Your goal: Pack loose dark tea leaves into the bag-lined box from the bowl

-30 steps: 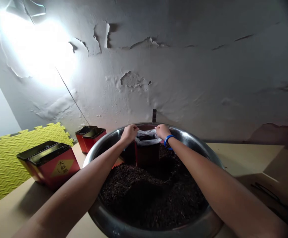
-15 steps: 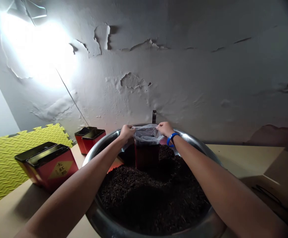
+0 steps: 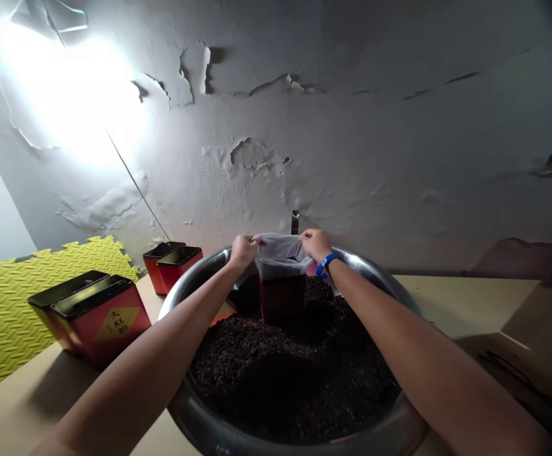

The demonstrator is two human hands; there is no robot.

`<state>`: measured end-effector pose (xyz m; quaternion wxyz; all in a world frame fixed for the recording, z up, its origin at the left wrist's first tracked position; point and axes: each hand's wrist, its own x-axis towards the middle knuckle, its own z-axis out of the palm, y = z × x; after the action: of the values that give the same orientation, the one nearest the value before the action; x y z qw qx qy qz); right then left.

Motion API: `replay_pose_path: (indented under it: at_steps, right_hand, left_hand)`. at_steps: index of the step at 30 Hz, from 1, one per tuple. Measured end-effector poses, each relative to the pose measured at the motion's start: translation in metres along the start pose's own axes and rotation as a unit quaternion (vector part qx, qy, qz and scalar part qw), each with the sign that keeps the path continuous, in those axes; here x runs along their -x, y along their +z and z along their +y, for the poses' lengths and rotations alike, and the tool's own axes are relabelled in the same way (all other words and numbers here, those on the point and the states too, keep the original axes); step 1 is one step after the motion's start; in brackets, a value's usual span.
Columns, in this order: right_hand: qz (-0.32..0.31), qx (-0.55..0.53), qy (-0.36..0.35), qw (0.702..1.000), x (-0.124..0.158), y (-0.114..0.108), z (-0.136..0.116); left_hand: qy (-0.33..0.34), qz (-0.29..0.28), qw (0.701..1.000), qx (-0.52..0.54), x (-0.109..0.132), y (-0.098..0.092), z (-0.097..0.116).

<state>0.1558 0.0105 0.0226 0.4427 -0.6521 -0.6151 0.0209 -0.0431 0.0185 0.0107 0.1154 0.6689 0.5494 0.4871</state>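
A clear plastic bag (image 3: 282, 248) lines a red tin (image 3: 283, 297), its mouth pulled up above the tin's rim. My left hand (image 3: 244, 251) pinches the bag's left edge, and my right hand (image 3: 316, 244), with a blue band on the wrist, pinches the right edge. Upright in a wide metal basin (image 3: 195, 424), the tin stands among loose dark tea leaves (image 3: 252, 342). How full the bag is cannot be made out.
Red tins with dark rims stand left of the basin, a near pair (image 3: 107, 316) and a far pair (image 3: 176, 266). A yellow foam mat (image 3: 14, 304) lies at the left. Behind is a peeling wall (image 3: 375, 177); a cardboard box (image 3: 532, 335) sits at right.
Both hands have risen very slightly, and the bag's mouth is drawn a little higher and more taut. The tin and basin stay where they were.
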Motion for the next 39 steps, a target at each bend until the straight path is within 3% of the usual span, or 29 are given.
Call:
replay_pose_path:
  at_steps: [3,7,9,12,13,15,18,20,23,24,26,29,31,33,36,37,39]
  right_hand:
    - [-0.029,-0.012,0.001,1.0,0.003,-0.005,-0.003]
    - [-0.266,0.019,0.045,0.963,0.01,-0.016,-0.004]
    - [-0.302,0.032,0.048,0.952,0.009,-0.024,-0.003]
    - [-0.243,0.071,0.039,0.967,0.003,-0.031,-0.003]
    - [-0.214,0.088,0.038,0.972,0.0,-0.031,-0.004]
    - [-0.128,0.105,0.019,0.986,-0.002,-0.028,-0.006]
    - [-0.01,0.109,-0.019,0.994,0.001,-0.023,-0.01]
    - [-0.053,0.109,-0.016,0.992,0.004,-0.023,-0.009]
    - [-0.236,0.083,0.046,0.967,0.005,-0.03,-0.003]
    - [-0.268,0.063,0.064,0.959,0.003,-0.033,0.0]
    - [-0.243,0.003,0.085,0.966,-0.002,-0.038,0.005]
    - [-0.106,-0.069,0.091,0.988,-0.01,-0.041,0.008]
    - [-0.06,-0.057,0.087,0.993,-0.011,-0.041,0.007]
    - [-0.116,-0.022,0.078,0.99,-0.008,-0.041,0.004]
    - [-0.242,0.015,0.07,0.968,-0.002,-0.041,0.0]
    - [-0.247,0.023,0.065,0.966,-0.002,-0.041,-0.001]
    - [-0.189,0.016,0.047,0.981,-0.004,-0.04,-0.001]
  left_hand:
    - [-0.028,-0.025,0.999,-0.007,0.001,-0.001,0.0]
    - [-0.031,-0.082,0.992,-0.087,-0.002,-0.006,-0.003]
    - [-0.031,-0.117,0.988,-0.092,-0.003,-0.01,-0.002]
    - [-0.093,-0.259,0.957,-0.089,-0.002,-0.019,0.005]
    - [-0.112,-0.284,0.948,-0.092,-0.002,-0.021,0.008]
    - [-0.116,-0.237,0.96,-0.089,-0.001,-0.025,0.014]
    - [-0.067,-0.114,0.989,-0.061,0.0,-0.029,0.02]
    - [-0.074,-0.138,0.985,-0.066,0.004,-0.03,0.024]
    - [-0.143,-0.297,0.943,-0.057,0.01,-0.033,0.029]
    - [-0.152,-0.319,0.934,-0.047,0.01,-0.035,0.029]
    - [-0.15,-0.284,0.946,-0.032,0.01,-0.039,0.03]
    - [-0.145,-0.16,0.976,0.007,0.005,-0.044,0.028]
    - [-0.129,-0.114,0.984,0.047,0.003,-0.046,0.027]
    - [-0.107,-0.127,0.985,0.043,0.002,-0.047,0.026]
    - [-0.076,-0.174,0.98,-0.061,0.002,-0.047,0.027]
    - [-0.065,-0.177,0.977,-0.1,0.002,-0.046,0.027]
    - [-0.046,-0.159,0.975,-0.147,-0.003,-0.045,0.027]
